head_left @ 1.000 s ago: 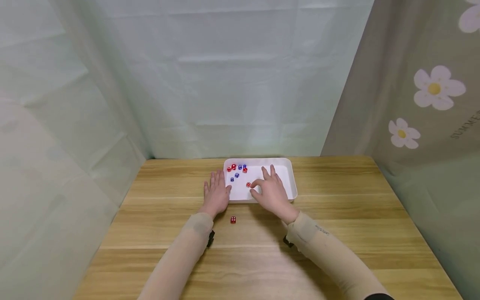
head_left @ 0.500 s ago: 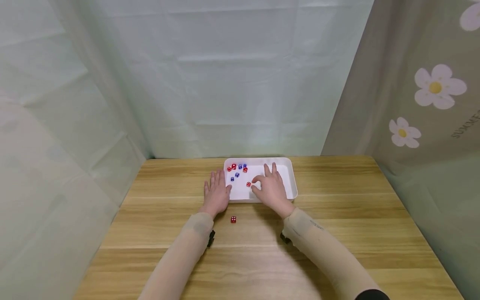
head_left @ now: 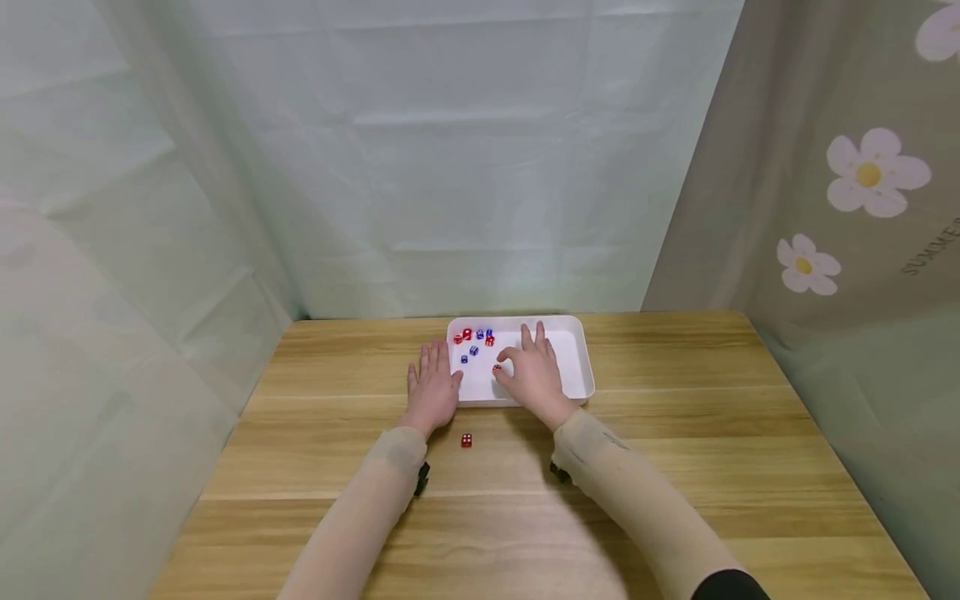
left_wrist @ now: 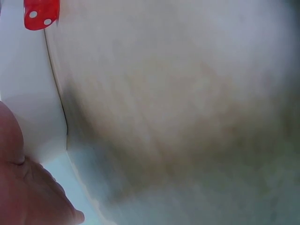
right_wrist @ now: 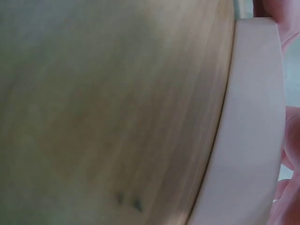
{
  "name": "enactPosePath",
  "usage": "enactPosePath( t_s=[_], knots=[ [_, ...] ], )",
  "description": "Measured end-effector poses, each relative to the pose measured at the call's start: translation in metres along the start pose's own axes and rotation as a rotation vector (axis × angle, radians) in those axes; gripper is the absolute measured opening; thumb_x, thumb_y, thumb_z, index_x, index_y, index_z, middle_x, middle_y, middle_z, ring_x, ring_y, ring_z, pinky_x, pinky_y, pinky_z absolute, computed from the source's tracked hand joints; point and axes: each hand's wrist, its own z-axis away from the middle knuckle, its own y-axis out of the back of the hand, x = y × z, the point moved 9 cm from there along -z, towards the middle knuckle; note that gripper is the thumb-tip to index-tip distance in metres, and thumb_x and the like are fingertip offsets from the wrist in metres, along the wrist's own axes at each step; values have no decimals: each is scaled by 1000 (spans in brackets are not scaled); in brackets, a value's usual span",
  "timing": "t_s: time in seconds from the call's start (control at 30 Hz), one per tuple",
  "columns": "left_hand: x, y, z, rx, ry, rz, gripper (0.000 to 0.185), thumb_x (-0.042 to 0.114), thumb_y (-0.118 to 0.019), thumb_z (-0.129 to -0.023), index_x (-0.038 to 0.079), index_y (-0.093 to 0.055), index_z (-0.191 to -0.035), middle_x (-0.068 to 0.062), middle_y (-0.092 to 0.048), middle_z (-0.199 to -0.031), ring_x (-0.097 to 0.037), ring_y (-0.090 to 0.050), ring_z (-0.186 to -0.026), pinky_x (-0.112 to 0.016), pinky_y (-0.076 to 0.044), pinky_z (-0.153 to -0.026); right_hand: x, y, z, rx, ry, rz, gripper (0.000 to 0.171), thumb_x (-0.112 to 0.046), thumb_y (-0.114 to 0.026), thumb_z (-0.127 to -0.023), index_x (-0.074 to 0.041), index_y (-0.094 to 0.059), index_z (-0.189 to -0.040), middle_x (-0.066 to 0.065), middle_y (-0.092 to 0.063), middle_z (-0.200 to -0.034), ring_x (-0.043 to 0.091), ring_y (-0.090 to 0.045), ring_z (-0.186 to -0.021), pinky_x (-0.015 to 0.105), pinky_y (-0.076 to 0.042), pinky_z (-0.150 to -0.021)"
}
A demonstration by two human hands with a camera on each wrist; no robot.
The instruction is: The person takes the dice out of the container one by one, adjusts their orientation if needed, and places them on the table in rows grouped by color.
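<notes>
Dice sit in the white tray (head_left: pixel 577 367); one red die (head_left: pixel 497 368) lies between my right hand's (head_left: pixel 531 375) thumb and forefinger, though I cannot tell if they have closed on it. My left hand (head_left: pixel 432 385) lies flat beside the tray's left wall. Only the head view shows this; my wrist views blur. Another red die (head_left: pixel 467 440) lies nearer me, with open tabletop (head_left: pixel 712 433) to the right.

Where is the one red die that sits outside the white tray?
In the head view, the red die lies on the wooden table, just in front of the tray, between both wrists.
</notes>
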Motion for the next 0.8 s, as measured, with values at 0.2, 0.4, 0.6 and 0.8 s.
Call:
enactPosePath(
  t_s=[0.2, 0.4, 0.6, 0.8],
  knots=[
    [1, -1, 0, 2, -3, 2, 73, 33, -38, -116, 3, 0, -171, -16, 4, -179, -33, 14, -164, -62, 8, -128, 4, -4, -1, 2, -16, 9, 20, -34, -79, -96, -18, -83, -108, 31, -39, -165, 55, -14, -159, 63, -23, -127],
    [5, 5, 5, 15, -8, -9, 73, 34, -40, -116, 1, -3, -171, -18, 0, -179, -35, 10, -164, -63, 2, -129, 4, -9, -2, -21, -23, 39, 20, -35, -79, -97, -19, -83, -107, 30, -37, -166, 54, -12, -159, 62, -21, -128],
    [6, 8, 6, 26, -12, -10, 72, 32, -39, -116, 1, -4, -171, -19, -2, -179, -36, 8, -164, -64, 1, -129, 2, -11, -3, -18, -19, 95, 19, -37, -80, -97, -20, -83, -106, 29, -38, -166, 54, -14, -159, 62, -22, -128],
    [3, 6, 4, 29, -10, -6, 72, 32, -40, -116, 1, -6, -171, -18, -2, -179, -35, 8, -164, -63, 2, -129, -1, -14, -2, -25, -34, 122, 18, -37, -80, -97, -20, -82, -104, 28, -39, -166, 53, -14, -159, 60, -22, -128]
  ],
)
